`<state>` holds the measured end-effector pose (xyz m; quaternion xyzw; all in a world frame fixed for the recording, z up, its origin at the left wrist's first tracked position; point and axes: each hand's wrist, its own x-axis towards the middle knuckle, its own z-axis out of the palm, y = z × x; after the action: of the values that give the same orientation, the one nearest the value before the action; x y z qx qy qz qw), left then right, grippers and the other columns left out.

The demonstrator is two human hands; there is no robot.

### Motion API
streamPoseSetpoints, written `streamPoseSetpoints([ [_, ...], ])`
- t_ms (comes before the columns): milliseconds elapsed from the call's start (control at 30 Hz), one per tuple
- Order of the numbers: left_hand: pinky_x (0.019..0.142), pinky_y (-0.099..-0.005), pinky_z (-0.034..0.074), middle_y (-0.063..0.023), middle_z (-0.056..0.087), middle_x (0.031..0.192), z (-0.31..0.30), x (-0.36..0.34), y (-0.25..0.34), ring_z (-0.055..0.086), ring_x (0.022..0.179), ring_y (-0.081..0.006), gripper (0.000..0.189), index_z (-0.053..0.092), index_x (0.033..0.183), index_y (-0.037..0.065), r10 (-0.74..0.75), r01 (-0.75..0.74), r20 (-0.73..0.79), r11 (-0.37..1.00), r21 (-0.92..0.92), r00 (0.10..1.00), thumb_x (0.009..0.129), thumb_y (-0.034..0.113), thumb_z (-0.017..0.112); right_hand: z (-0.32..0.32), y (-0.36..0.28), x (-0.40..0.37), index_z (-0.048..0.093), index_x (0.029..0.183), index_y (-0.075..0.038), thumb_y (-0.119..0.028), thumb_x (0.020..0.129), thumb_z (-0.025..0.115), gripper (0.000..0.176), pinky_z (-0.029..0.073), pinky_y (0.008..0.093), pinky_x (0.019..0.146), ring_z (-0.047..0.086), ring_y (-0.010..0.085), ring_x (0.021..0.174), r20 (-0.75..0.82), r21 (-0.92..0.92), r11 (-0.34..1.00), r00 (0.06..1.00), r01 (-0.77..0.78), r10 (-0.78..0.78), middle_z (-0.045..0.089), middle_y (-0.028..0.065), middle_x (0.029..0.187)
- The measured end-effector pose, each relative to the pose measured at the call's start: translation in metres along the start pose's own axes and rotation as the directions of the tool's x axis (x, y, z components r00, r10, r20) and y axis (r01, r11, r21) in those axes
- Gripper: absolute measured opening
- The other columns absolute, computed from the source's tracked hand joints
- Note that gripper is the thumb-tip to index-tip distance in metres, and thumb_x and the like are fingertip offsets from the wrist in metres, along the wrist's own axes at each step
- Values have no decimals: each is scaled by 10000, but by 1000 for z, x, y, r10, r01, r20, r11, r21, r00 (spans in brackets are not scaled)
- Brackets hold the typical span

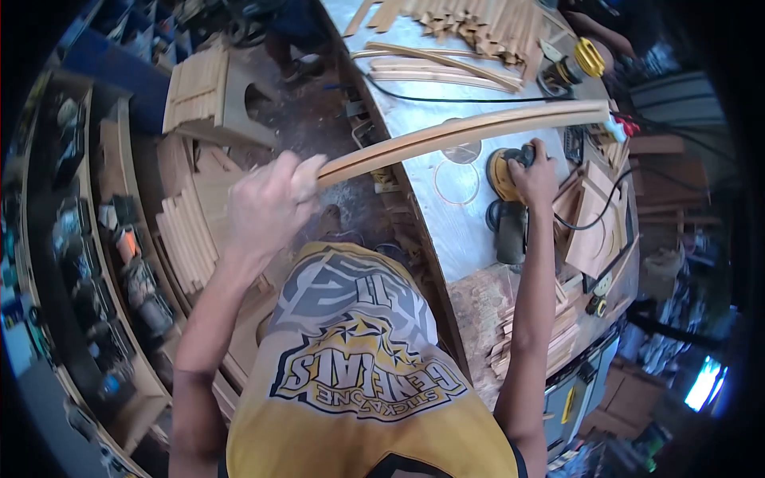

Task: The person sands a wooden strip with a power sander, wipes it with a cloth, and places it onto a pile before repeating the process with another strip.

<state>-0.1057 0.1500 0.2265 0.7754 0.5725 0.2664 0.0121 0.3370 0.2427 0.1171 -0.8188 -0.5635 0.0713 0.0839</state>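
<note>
My left hand (275, 199) is closed around the near end of a long wooden strip (454, 137) with a groove along its side. The strip slants up to the right over the workbench (414, 187), its far end near the tools at the back. My right hand (535, 177) is wrapped over a yellow and black orbital sander (500, 174), which rests on the pale bench top. A black dust canister (511, 239) sits at the near side of the sander. Part of the sander is hidden under my fingers.
Stacked wooden strips (446, 70) lie at the bench's far end, beside another yellow power tool (588, 60). Black cables cross the bench. More strips (538, 334) lie nearer me. At left stand a stool (227, 103) loaded with strips and shelves (96, 239) of tools. Another person's legs show beyond.
</note>
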Motion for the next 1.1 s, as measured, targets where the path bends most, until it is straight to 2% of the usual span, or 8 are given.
streamPoseSetpoints([
  [167,543,-444,504,-104,638,673,-13,16,12,660,603,-325,276,547,801,87,7,-9,44,999,48,999,787,173,808,-1,5,-1,498,1442,-261,-385,814,794,705,546,539,942,661,497,1065,-9,-49,998,999,38,-39,585,267,1241],
  [367,525,-469,504,-123,640,645,-23,25,22,661,591,-350,258,549,812,79,28,-33,116,999,41,993,841,198,776,-3,2,-6,505,1417,-236,-379,805,801,695,554,537,922,671,487,1041,-35,-43,998,998,43,-44,590,272,1231],
  [433,615,-465,522,-149,670,757,-25,26,26,685,704,-373,239,638,943,85,-99,91,280,995,43,955,796,174,803,-2,2,-8,508,1413,-239,-378,799,803,695,558,538,911,675,487,1025,-47,-39,998,998,46,-48,596,273,1217],
  [633,673,-503,529,-185,681,772,-11,26,28,686,757,-426,254,637,950,73,-136,155,399,988,-17,907,789,172,806,-2,3,-16,527,1392,-248,-377,782,820,689,581,532,866,695,483,960,-64,-45,997,996,64,-67,603,278,1190],
  [767,673,-499,533,-186,684,772,0,27,36,690,760,-426,257,635,948,74,-155,165,429,986,13,890,791,180,808,-4,0,-24,546,1386,-237,-384,798,818,664,579,534,866,696,482,959,-31,-52,998,999,43,-45,598,281,1188],
  [833,607,-531,528,-209,660,666,4,26,40,679,656,-438,297,585,826,65,-77,93,334,995,-32,940,962,308,687,-3,0,-28,557,1381,-232,-390,800,818,657,580,530,855,697,478,940,-31,-52,998,999,40,-42,599,281,1188],
  [967,612,-545,531,-209,661,667,10,31,43,675,646,-443,286,587,842,67,-43,74,338,994,-82,940,946,308,702,-5,-2,-34,585,1369,-207,-381,790,838,656,562,509,873,680,455,969,-55,-8,1000,998,1,-2,600,280,1181],
  [1100,678,-535,551,-213,686,751,57,30,24,697,754,-443,260,620,949,74,-69,63,445,998,28,893,832,249,772,4,16,-36,582,1359,-86,-314,774,862,688,474,504,999,583,439,1137,-437,270,939,896,214,-78,597,255,1188],
])
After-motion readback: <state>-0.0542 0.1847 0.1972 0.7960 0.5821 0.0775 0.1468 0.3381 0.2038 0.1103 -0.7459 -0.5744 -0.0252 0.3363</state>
